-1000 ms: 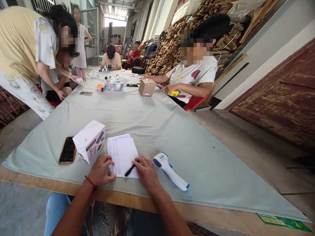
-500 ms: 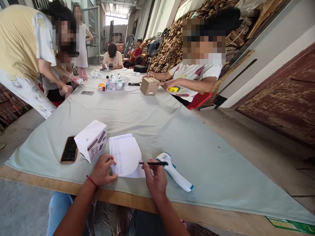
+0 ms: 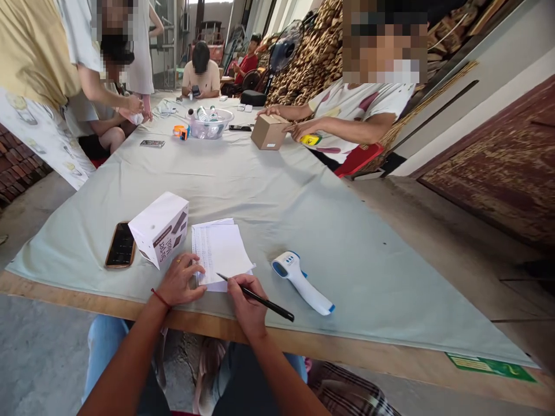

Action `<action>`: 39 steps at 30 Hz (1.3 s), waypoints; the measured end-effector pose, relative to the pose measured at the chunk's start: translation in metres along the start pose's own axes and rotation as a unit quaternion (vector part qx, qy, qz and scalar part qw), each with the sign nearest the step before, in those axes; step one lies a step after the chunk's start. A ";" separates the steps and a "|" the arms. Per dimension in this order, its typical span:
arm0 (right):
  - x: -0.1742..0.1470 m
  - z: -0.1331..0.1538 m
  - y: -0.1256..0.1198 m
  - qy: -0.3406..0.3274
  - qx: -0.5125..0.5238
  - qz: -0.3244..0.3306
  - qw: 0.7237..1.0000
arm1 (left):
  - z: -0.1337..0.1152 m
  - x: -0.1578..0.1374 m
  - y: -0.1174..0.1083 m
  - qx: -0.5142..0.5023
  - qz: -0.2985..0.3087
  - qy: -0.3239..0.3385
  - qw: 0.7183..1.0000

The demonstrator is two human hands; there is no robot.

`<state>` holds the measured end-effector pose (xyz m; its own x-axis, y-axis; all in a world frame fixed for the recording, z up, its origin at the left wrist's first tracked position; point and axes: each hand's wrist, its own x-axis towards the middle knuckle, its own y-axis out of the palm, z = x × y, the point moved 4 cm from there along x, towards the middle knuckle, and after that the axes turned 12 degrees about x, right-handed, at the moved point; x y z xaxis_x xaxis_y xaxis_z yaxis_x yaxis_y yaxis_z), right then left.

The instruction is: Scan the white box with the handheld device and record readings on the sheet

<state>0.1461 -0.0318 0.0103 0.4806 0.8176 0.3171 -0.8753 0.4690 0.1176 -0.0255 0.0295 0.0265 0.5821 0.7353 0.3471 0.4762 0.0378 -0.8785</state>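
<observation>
Not much I can actually read from here. The white box (image 3: pixel 159 233) has dark print on its side, but it's sideways and too blurry for me to make out. The paper sheet (image 3: pixel 220 252) is covered in rows of small handwriting, way too tiny. The green sticker (image 3: pixel 489 366) on the surface's (image 3: pixel 303 196) edge has markings I can't read either.

An open-sided workshop shed: stacked timber (image 3: pixel 321 52) along the wall, a long cloth-covered worktable (image 3: pixel 260 190), several seated workers.
</observation>
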 end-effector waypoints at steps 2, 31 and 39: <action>-0.006 0.006 -0.004 -0.043 -0.033 0.006 0.999 | 0.000 0.000 -0.001 0.000 -0.004 -0.001 1.000; -0.008 -0.017 0.011 0.084 -0.053 0.116 0.988 | -0.003 0.000 0.006 -0.001 0.025 0.030 0.999; -0.010 -0.016 0.011 0.066 -0.082 0.134 0.985 | -0.002 0.000 0.008 -0.006 0.029 0.022 0.999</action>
<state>0.1330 -0.0295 -0.0066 0.2462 0.9504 0.1902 -0.9565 0.2699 -0.1103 -0.0203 0.0280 0.0203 0.6371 0.7056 0.3102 0.4488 -0.0124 -0.8936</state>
